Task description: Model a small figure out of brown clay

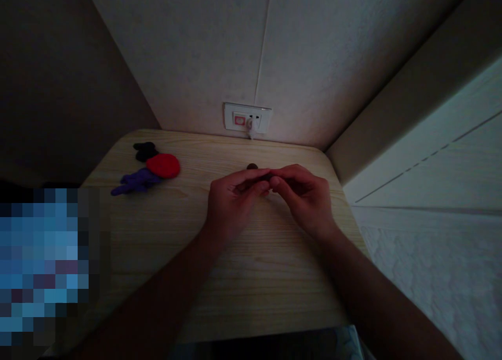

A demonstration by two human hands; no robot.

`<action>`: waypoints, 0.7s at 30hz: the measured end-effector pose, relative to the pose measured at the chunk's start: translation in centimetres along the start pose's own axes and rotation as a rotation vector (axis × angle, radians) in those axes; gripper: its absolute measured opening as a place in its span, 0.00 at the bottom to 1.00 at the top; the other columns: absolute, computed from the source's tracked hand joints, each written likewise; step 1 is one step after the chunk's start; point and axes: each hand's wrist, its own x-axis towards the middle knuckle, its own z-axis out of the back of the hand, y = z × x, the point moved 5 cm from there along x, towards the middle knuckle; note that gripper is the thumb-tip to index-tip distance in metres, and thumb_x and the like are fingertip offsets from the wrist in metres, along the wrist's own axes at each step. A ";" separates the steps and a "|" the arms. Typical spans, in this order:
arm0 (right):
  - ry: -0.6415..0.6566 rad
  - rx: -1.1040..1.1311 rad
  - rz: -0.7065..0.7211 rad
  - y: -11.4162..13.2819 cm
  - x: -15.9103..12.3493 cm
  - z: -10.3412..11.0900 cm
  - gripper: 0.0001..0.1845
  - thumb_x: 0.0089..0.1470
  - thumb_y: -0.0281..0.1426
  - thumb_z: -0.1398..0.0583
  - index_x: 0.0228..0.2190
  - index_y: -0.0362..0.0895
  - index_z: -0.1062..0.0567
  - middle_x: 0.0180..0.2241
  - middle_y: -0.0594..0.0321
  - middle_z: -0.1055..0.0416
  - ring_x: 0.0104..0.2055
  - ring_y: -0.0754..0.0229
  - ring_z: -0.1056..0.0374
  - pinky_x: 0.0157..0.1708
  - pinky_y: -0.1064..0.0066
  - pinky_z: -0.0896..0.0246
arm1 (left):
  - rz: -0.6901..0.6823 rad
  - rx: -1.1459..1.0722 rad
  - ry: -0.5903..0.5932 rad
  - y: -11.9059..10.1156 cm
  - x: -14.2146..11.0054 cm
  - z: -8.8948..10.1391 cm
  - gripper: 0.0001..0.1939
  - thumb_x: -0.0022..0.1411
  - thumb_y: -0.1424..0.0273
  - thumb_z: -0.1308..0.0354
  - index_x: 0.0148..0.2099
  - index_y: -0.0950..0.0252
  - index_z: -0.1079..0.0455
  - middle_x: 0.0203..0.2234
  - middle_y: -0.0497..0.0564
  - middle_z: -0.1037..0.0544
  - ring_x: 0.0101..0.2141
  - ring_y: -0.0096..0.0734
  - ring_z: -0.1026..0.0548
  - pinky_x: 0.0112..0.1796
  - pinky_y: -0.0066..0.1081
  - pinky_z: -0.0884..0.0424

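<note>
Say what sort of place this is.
Probably a corner of a bedroom or other room at home: a small wood-grain table against a papered-looking wall, a wall socket, and quilted-looking fabric.

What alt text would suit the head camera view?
Left hand and right hand meet over a wooden table, fingers around a small dark piece. A brown lump shows just beyond; a red disc, purple shape and black shape lie together at left; a wall socket is behind.
</note>
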 end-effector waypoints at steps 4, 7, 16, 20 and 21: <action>0.017 0.013 -0.070 -0.5 -0.1 -0.2 0.17 0.57 0.46 0.27 0.42 0.48 0.13 0.40 0.57 0.15 0.37 0.57 0.19 0.41 0.62 0.18 | 0.005 -0.025 -0.017 0.2 -0.1 0.0 0.17 0.56 0.67 0.23 0.49 0.62 0.14 0.41 0.55 0.11 0.37 0.38 0.13 0.42 0.36 0.14; 0.005 0.050 -0.105 -0.8 -0.2 -0.2 0.16 0.58 0.45 0.27 0.43 0.48 0.13 0.39 0.58 0.14 0.36 0.57 0.18 0.41 0.62 0.18 | 0.004 -0.031 -0.001 -0.1 -0.1 -0.2 0.16 0.57 0.66 0.24 0.48 0.63 0.14 0.42 0.56 0.12 0.38 0.38 0.13 0.42 0.37 0.14; -0.030 0.039 -0.056 -0.2 -0.3 0.0 0.15 0.53 0.41 0.24 0.42 0.49 0.12 0.42 0.59 0.13 0.40 0.55 0.17 0.45 0.61 0.17 | 0.054 -0.053 0.036 -0.3 0.1 -0.3 0.17 0.58 0.59 0.24 0.44 0.64 0.17 0.37 0.53 0.13 0.30 0.32 0.16 0.34 0.31 0.17; -0.027 0.005 -0.004 0.0 -0.4 0.0 0.15 0.52 0.43 0.23 0.41 0.51 0.11 0.39 0.60 0.13 0.38 0.55 0.17 0.42 0.61 0.17 | 0.090 -0.083 0.051 0.1 0.2 -0.4 0.16 0.59 0.58 0.25 0.43 0.64 0.18 0.36 0.53 0.13 0.32 0.34 0.15 0.35 0.32 0.16; -0.024 -0.017 0.036 0.1 -0.4 0.0 0.13 0.53 0.42 0.23 0.40 0.52 0.11 0.39 0.60 0.13 0.38 0.55 0.17 0.41 0.61 0.18 | 0.091 -0.088 0.050 0.1 0.1 -0.4 0.15 0.59 0.59 0.25 0.42 0.64 0.18 0.36 0.53 0.13 0.32 0.35 0.15 0.35 0.32 0.16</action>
